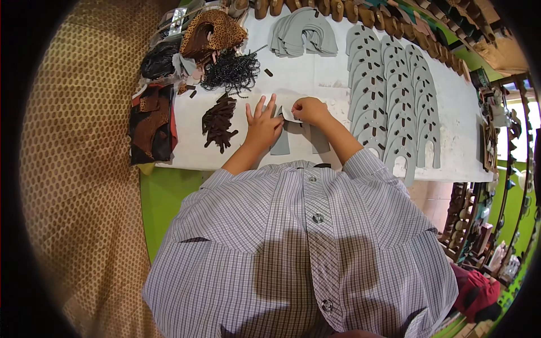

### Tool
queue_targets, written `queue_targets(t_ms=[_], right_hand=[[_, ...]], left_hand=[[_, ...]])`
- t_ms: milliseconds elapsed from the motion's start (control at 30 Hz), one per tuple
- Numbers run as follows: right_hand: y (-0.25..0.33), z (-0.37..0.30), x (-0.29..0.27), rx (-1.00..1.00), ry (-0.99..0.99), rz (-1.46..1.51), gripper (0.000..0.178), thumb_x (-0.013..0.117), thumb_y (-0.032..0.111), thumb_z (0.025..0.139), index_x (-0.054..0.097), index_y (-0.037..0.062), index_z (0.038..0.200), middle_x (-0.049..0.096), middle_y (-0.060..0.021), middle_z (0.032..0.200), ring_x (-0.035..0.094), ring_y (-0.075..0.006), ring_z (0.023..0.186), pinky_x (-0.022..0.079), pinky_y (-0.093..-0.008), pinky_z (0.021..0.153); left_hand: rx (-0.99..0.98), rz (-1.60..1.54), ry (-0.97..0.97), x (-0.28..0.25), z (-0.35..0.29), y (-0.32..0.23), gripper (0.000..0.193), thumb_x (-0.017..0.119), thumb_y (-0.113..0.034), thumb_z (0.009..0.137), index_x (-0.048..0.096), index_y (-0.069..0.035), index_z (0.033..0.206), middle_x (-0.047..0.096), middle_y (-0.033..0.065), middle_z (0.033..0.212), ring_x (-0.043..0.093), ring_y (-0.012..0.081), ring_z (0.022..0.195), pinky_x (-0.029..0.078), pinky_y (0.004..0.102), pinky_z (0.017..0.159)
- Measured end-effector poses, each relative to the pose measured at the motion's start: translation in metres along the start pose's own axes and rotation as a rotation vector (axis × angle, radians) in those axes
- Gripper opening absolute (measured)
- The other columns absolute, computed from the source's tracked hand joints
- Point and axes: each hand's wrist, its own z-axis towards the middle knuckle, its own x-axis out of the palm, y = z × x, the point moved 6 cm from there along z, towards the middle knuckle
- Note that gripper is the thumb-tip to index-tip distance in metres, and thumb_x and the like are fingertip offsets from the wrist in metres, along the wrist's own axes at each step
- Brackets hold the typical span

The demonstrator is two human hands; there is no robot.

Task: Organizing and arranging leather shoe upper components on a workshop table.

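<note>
The right hand (311,111), at centre, has its fingers drawn narrow, pinching the raised pale edge of a grey U-shaped shoe-upper piece (279,144). The left hand (262,125) lies just beside it, several fingers fanned wide and pointing toward the top of the frame; I cannot tell whether its thumb and forefinger grip the same piece. That piece lies at the centre of the frame, on the near side of the white-covered tabletop (462,135), its two legs toward the wearer's checked shirt (282,225).

Near the left hand, left of centre, is a loose heap of dark brown strips (218,121). Above the heap sits a tangle of black beaded cord (230,72), with one brown tab (268,72) lying apart to its right.

At upper centre I observe a stack of grey U-shaped pieces (303,32). Right of centre, further grey pieces (366,90) overlap in three columns, bearing small dark tabs. A leopard-print bundle (211,31) is at upper left, dark scraps (152,124) are at the left end, and brown shoe forms (338,10) line the top edge.
</note>
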Motion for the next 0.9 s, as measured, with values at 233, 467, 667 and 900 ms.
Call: queue_targets(t_ms=[233, 467, 667, 900], right_hand=[[0.019, -0.008, -0.008, -0.118, -0.054, -0.162, 0.017, 0.061, 0.023, 0.069, 0.067, 0.0124, 0.08, 0.065, -0.0049, 0.079, 0.062, -0.0228, 0.075, 0.049, -0.0354, 0.068], [0.024, -0.003, -0.01, -0.256, 0.014, -0.257, 0.018, 0.058, 0.021, 0.069, 0.066, 0.0109, 0.082, 0.063, -0.0081, 0.086, 0.06, -0.0264, 0.082, 0.049, -0.0368, 0.07], [0.022, 0.01, -0.002, -0.36, 0.046, -0.292, 0.018, 0.053, 0.019, 0.074, 0.065, 0.008, 0.082, 0.063, -0.0096, 0.087, 0.06, -0.0283, 0.082, 0.048, -0.0376, 0.072], [0.032, 0.006, 0.002, -0.469, 0.02, -0.505, 0.018, 0.05, 0.021, 0.077, 0.063, 0.0076, 0.078, 0.061, -0.0092, 0.084, 0.059, -0.0276, 0.082, 0.046, -0.0401, 0.068]], left_hand=[[-0.012, -0.003, 0.017, 0.002, -0.001, 0.002, 0.012, 0.059, -0.019, 0.075, 0.066, -0.014, 0.083, 0.03, 0.0101, 0.142, 0.023, 0.0349, 0.13, 0.003, 0.0627, 0.101], [-0.034, 0.013, 0.094, 0.002, 0.0, 0.001, 0.015, 0.058, -0.019, 0.074, 0.067, -0.015, 0.086, 0.03, 0.0097, 0.142, 0.023, 0.035, 0.13, 0.002, 0.0623, 0.101], [-0.034, -0.016, 0.021, 0.001, 0.0, 0.001, 0.015, 0.06, -0.022, 0.077, 0.068, -0.016, 0.087, 0.034, 0.0092, 0.14, 0.025, 0.0336, 0.129, 0.003, 0.0612, 0.102], [-0.033, 0.019, -0.002, -0.002, -0.002, 0.0, 0.013, 0.059, -0.024, 0.078, 0.066, -0.018, 0.086, 0.038, 0.0073, 0.137, 0.03, 0.031, 0.127, 0.005, 0.0621, 0.101]])
